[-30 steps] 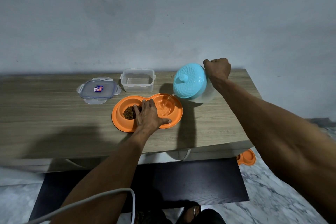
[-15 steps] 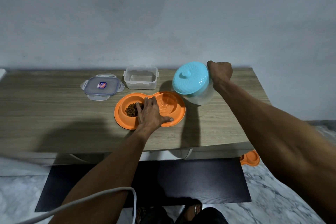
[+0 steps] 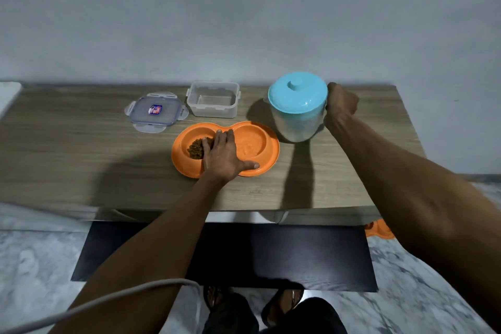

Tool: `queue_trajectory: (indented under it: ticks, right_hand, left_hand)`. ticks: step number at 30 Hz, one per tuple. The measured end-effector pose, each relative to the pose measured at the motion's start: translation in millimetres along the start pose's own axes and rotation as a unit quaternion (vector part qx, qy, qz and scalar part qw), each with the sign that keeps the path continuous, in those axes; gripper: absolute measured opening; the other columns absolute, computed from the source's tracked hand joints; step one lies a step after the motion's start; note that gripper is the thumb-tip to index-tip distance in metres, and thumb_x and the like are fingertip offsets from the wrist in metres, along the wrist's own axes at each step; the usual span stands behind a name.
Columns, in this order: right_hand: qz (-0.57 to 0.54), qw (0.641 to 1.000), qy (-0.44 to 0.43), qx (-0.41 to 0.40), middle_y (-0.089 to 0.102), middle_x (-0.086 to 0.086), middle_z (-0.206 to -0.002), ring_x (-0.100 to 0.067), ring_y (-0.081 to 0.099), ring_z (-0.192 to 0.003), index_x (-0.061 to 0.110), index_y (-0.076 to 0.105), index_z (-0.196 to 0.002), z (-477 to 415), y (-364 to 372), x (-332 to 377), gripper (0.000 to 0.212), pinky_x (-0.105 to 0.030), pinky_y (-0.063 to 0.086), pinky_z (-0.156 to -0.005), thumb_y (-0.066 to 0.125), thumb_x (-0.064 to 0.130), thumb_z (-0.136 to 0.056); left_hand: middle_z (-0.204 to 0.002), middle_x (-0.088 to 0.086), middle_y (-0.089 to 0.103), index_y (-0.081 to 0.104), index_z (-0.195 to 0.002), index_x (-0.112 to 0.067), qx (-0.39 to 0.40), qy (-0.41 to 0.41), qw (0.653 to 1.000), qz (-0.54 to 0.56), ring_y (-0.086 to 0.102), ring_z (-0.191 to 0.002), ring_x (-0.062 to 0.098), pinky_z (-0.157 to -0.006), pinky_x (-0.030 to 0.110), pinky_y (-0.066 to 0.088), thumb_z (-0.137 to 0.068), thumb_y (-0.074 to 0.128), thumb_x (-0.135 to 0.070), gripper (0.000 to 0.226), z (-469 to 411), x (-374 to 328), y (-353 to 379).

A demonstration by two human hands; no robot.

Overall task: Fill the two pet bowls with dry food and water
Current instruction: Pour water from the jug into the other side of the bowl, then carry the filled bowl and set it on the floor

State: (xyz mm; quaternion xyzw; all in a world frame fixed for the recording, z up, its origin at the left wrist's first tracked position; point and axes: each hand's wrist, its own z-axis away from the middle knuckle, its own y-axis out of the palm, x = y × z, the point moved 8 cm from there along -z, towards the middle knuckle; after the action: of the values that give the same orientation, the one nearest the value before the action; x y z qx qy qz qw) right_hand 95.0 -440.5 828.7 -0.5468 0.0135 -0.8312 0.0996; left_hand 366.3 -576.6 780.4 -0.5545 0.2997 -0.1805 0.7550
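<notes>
The right hand [image 3: 340, 107], fist closed on the handle of the upright blue-lidded water jug [image 3: 297, 108] near the table's [image 3: 81, 149] far-right corner, holds it just right of the orange double pet bowl [image 3: 260, 168], which the flat, open left hand [image 3: 222, 156] steadies mid-table.

The setting is a home interior. A wood-grain table [image 3: 81, 157] stands against a plain grey wall [image 3: 244, 22] over a marble-patterned floor [image 3: 35, 266] with a dark mat [image 3: 271, 257]. An orange double pet bowl [image 3: 254, 144] and clear food-storage container [image 3: 212, 99] indicate domestic use.
</notes>
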Motion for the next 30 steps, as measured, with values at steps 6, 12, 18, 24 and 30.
queue_trajectory:
  ticks: [6,12,18,24,30]
  right_hand:
    - [-0.037,0.999,0.014,0.022,0.061,0.004,-0.062,-0.014,0.054,-0.056,0.013,0.058,-0.061,-12,-3,-7,0.013,-0.026,0.041,-0.051,0.064,0.014,-0.073]
    - [-0.081,0.996,0.023,0.007,0.065,0.002,-0.066,-0.017,0.058,-0.061,0.013,0.061,-0.06,-18,-11,-18,0.012,-0.029,0.045,-0.055,0.067,0.018,-0.069]
    - [-0.064,0.998,-0.001,-0.013,0.066,-0.001,-0.073,-0.023,0.059,-0.072,0.018,0.059,-0.062,-12,-19,-19,0.033,-0.035,0.047,-0.067,0.054,0.044,-0.081]
    - [-0.004,0.992,0.044,-0.115,0.063,-0.016,-0.124,-0.034,0.06,-0.111,0.002,0.062,-0.119,13,-49,-68,0.05,-0.047,0.048,-0.1,0.031,0.035,-0.098]
    - [0.113,0.989,0.051,-0.076,0.061,-0.02,-0.128,-0.038,0.059,-0.113,0.001,0.059,-0.127,86,-23,-111,0.049,-0.044,0.05,-0.098,0.055,0.036,-0.093]
  left_hand:
    - [-0.161,0.014,0.022,0.016,-0.155,-0.009,-0.005,-0.006,1.0,0.0,0.011,-0.152,0.028,-0.118,0.057,0.002,-0.068,0.066,-0.074,0.12,-1,1,2]
    - [-0.16,0.016,0.023,0.016,-0.155,-0.008,-0.01,-0.007,1.0,-0.001,0.012,-0.152,0.03,-0.118,0.058,0.003,-0.068,0.066,-0.074,0.12,0,0,2]
    - [-0.161,0.013,0.023,0.016,-0.154,-0.008,-0.019,0.004,0.999,0.037,0.01,-0.152,0.029,-0.117,0.061,0.002,-0.07,0.065,-0.074,0.117,2,-2,-5]
    - [-0.156,0.012,0.031,0.027,-0.15,-0.01,-0.098,-0.028,0.986,0.131,0.023,-0.148,0.029,-0.115,0.06,0.013,-0.082,0.047,-0.075,0.096,8,38,-33]
    - [-0.142,0.023,0.045,0.044,-0.137,-0.002,-0.089,-0.159,0.968,0.173,0.043,-0.133,0.04,-0.106,0.051,0.039,-0.088,0.052,-0.06,0.077,7,125,-37]
